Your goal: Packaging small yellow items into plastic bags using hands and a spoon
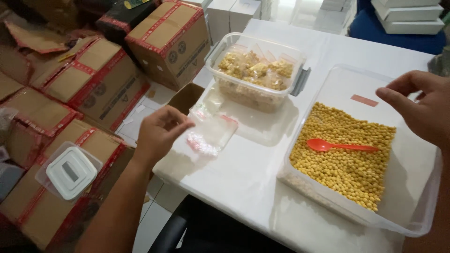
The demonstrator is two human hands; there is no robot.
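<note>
Grip first: the left hand (pixel 159 133) pinches the near-left edge of a small clear plastic zip bag (pixel 213 132) between thumb and fingers, while the right hand (pixel 424 105) hovers with its fingers apart and nothing in them, above the far-right rim of the big tub. Largest to smallest: the white surface (pixel 243 178) carries a large clear plastic tub (pixel 412 187) on the right, about half covered with loose yellow beans (pixel 347 154); a smaller clear plastic box (pixel 255 96) at the far middle, already heaped with filled bags of beans; the zip bag lying flat and looking unfilled at the near left; and a red plastic spoon (pixel 340 146) resting untouched on the beans. Judging by that, much is packed, much remains. Left forearm reaches in from the near left, wrist bent inward
</note>
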